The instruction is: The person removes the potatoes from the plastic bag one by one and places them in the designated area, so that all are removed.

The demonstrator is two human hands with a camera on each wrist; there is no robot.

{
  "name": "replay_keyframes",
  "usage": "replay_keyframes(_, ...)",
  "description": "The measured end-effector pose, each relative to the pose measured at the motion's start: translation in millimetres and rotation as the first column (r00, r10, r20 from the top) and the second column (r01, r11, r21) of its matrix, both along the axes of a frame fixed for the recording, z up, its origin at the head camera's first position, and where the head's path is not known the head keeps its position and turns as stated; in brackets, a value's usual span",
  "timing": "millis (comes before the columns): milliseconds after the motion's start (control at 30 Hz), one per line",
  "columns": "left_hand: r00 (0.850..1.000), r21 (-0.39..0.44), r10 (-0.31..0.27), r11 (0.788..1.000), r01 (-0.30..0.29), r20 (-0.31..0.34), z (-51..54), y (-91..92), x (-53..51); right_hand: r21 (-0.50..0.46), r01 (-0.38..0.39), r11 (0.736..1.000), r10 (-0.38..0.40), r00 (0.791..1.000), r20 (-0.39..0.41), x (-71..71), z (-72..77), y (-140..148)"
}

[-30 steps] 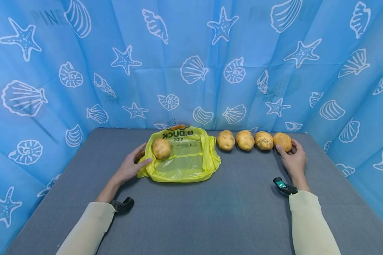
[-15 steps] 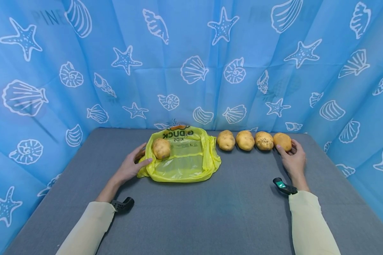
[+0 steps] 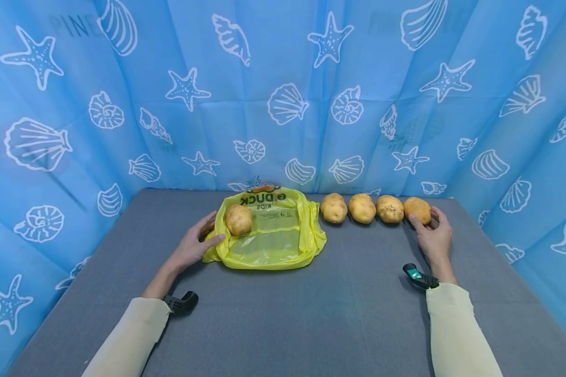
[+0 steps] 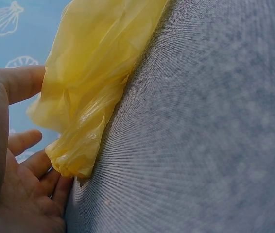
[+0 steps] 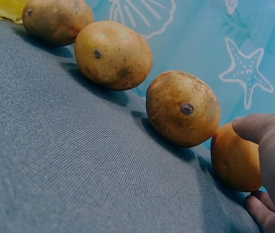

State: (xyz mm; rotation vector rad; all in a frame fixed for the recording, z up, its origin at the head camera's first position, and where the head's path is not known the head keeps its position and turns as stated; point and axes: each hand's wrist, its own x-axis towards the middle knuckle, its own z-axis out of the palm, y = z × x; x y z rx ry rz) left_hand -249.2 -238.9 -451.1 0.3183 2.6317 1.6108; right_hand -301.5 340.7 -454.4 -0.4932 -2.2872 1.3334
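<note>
A yellow plastic bag (image 3: pixel 269 259) lies spread on the table, its mouth towards me, with one potato (image 3: pixel 238 220) in its left part. At the bag's left side is my left hand (image 3: pixel 191 246); in the left wrist view the thumb (image 4: pixel 28 80) touches the yellow plastic while the fingers stay loosely apart. My right hand (image 3: pixel 436 238) holds the rightmost potato (image 3: pixel 417 210), thumb on its near side and fingers round the far right, partly hidden. In the right wrist view that potato (image 5: pixel 237 160) rests on the cloth beside its neighbour.
Three more potatoes stand in a row between bag and right hand: a left one (image 3: pixel 334 208), a middle one (image 3: pixel 362 208) and a dirt-marked one (image 3: pixel 390 209). Grey cloth covers the table (image 3: pixel 302 319). A blue curtain (image 3: pixel 245 104) hangs behind it and at both sides.
</note>
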Motion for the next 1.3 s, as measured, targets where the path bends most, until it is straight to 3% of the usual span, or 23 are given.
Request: replay_keyframes(1300,1.000,0.019,-0.016,1.000,0.016,0.004,1.5,0.2,0.5,0.010,0.022,1.000,-0.022,1.000,-0.016,0.6,-0.9,-1.1)
